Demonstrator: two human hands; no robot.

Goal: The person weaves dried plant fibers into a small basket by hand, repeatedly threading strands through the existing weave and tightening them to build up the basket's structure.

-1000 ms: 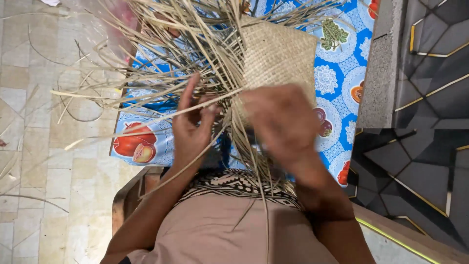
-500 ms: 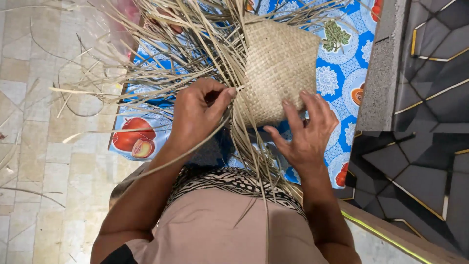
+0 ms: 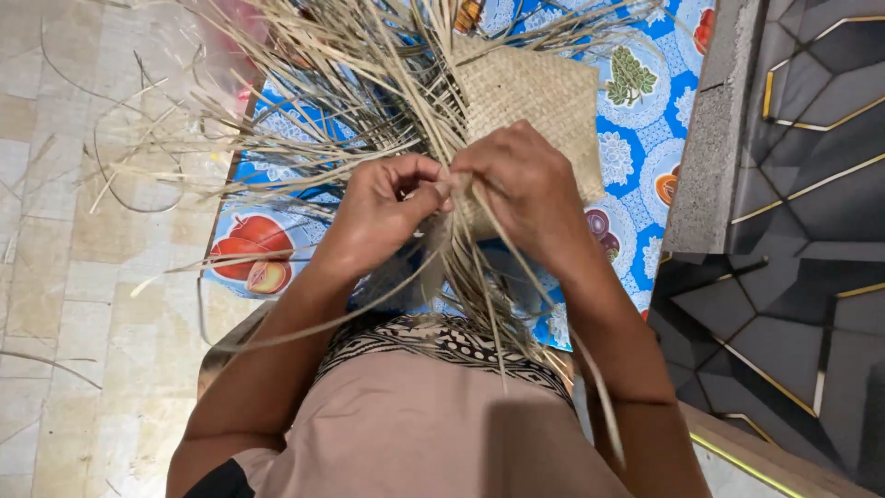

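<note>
Hands are meeting as I am watching: left hand (image 3: 383, 212) and right hand (image 3: 525, 189) pinching straw strips (image 3: 442, 198) just below the woven mat (image 3: 535, 101).

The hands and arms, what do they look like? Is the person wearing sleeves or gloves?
No gloves: the left hand and right hand are bare, with no rings that show on the fingers. Both forearms are bare too. A short dark sleeve shows only at the left upper arm. The person wears a plain pinkish-tan top with a black-and-white patterned band along its edge.
</note>
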